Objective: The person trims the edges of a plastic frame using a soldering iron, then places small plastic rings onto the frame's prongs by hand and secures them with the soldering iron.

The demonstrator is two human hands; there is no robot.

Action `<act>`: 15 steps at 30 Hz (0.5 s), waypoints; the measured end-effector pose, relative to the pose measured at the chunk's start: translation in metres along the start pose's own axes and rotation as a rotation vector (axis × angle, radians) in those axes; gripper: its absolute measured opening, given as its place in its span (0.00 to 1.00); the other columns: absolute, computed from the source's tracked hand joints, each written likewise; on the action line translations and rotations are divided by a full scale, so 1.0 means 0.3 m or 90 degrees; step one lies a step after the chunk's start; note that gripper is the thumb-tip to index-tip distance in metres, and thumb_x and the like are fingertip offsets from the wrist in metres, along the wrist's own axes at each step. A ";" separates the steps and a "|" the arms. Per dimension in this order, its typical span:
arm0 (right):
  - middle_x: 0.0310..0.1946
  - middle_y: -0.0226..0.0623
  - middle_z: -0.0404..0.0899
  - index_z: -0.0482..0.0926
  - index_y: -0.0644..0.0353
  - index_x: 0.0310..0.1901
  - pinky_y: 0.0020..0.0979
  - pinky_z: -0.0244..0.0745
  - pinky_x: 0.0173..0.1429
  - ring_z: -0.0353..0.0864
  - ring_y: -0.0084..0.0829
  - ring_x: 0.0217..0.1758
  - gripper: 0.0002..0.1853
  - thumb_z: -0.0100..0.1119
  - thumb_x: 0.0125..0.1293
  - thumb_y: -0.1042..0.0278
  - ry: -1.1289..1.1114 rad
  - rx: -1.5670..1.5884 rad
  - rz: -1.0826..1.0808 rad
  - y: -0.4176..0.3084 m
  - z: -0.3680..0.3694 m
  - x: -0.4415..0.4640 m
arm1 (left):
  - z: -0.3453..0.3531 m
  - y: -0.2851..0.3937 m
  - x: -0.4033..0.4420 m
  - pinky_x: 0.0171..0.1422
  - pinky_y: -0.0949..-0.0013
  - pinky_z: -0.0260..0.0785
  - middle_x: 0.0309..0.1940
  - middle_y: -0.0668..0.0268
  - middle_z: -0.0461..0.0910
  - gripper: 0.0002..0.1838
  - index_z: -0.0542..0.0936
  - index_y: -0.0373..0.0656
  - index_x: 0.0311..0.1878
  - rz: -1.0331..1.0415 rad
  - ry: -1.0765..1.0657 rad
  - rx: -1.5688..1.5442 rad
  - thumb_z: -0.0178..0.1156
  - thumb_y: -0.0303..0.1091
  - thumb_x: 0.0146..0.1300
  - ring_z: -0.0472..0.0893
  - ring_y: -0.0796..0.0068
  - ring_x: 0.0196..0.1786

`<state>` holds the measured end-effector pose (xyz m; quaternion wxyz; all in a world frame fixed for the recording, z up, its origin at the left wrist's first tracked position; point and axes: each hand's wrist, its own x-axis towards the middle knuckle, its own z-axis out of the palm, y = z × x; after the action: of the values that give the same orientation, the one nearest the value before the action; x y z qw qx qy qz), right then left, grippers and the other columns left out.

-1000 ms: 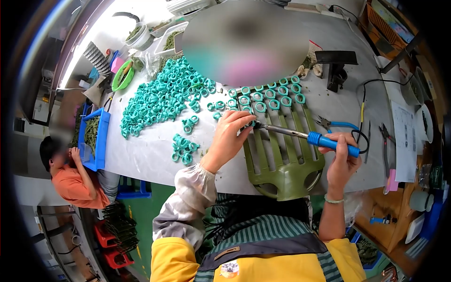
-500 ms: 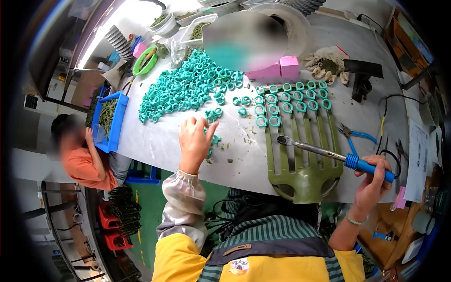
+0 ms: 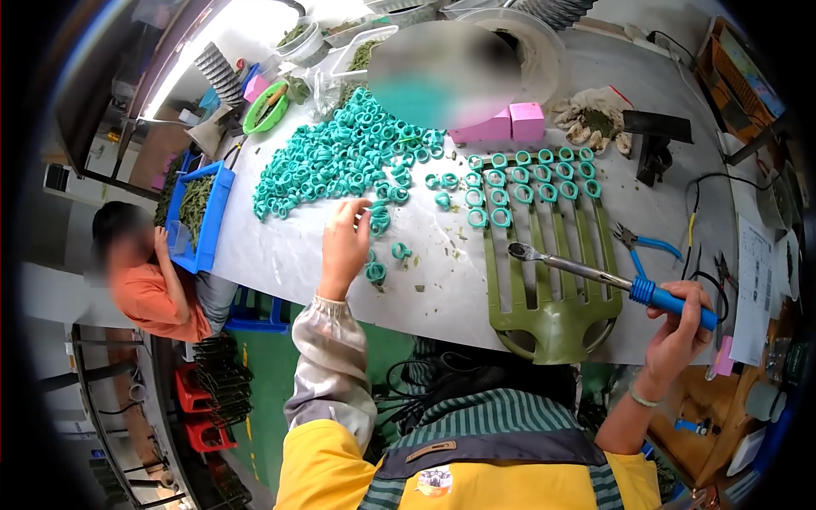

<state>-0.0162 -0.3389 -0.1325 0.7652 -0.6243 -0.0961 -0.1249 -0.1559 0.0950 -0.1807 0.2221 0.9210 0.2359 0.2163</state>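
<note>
Above the front of the table, my left hand (image 3: 343, 245) has loosely bent fingers, its thumb a little apart from the index finger. Just right of its fingertips lie a few teal plastic rings (image 3: 379, 223); contact with them is unclear. My right hand (image 3: 680, 327) is wrapped round the blue ridged handle of a ratchet wrench (image 3: 586, 272). Its metal shaft and dark rounded head point left over a green pronged plastic frame (image 3: 548, 327). Teal rings (image 3: 523, 195) sit in rows on the frame's far part. A big pile of similar rings (image 3: 319, 161) spreads behind my left hand.
Blue-handled pliers (image 3: 648, 246) and a black stand (image 3: 659, 140) are to the right. Pink blocks (image 3: 527, 121) and gloves (image 3: 595, 119) lie behind the frame. At left stand a green basket (image 3: 265, 108), a blue crate (image 3: 219, 212) and a seated person (image 3: 157, 293).
My left hand has moved slightly left and away from me, and its fingers have drawn closer together. The wrench has shifted slightly right. The whole view has also shifted a little.
</note>
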 end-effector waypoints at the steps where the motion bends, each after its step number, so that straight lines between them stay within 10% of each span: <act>1: 0.29 0.39 0.79 0.78 0.68 0.31 0.22 0.72 0.20 0.76 0.26 0.20 0.14 0.54 0.72 0.68 -0.003 -0.001 -0.004 0.003 -0.004 0.000 | -0.006 -0.022 0.014 0.41 0.64 0.74 0.37 0.59 0.83 0.07 0.83 0.40 0.45 -0.006 -0.012 0.012 0.61 0.26 0.65 0.82 0.64 0.34; 5: 0.29 0.39 0.79 0.77 0.68 0.30 0.23 0.71 0.20 0.75 0.25 0.19 0.14 0.54 0.72 0.67 -0.009 -0.002 -0.010 0.007 -0.021 0.001 | -0.022 -0.063 0.050 0.43 0.63 0.74 0.38 0.60 0.83 0.10 0.83 0.42 0.45 -0.077 -0.037 0.032 0.66 0.26 0.60 0.83 0.63 0.36; 12: 0.30 0.39 0.79 0.77 0.68 0.31 0.23 0.71 0.20 0.75 0.25 0.20 0.14 0.54 0.72 0.67 -0.017 0.003 -0.009 0.002 -0.015 0.001 | 0.017 -0.028 0.036 0.49 0.63 0.74 0.36 0.60 0.80 0.14 0.85 0.47 0.48 0.214 -0.079 0.148 0.61 0.21 0.60 0.80 0.60 0.44; 15: 0.31 0.39 0.79 0.77 0.67 0.31 0.22 0.72 0.20 0.76 0.25 0.20 0.14 0.54 0.72 0.66 -0.001 -0.009 -0.003 -0.008 -0.007 -0.001 | 0.012 -0.054 0.039 0.48 0.71 0.75 0.38 0.65 0.83 0.13 0.85 0.45 0.51 -0.083 -0.083 -0.119 0.59 0.24 0.66 0.82 0.71 0.41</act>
<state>-0.0172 -0.3414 -0.1308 0.7605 -0.6294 -0.0973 -0.1266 -0.1503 0.1131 -0.1885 0.3357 0.8910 0.2592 0.1621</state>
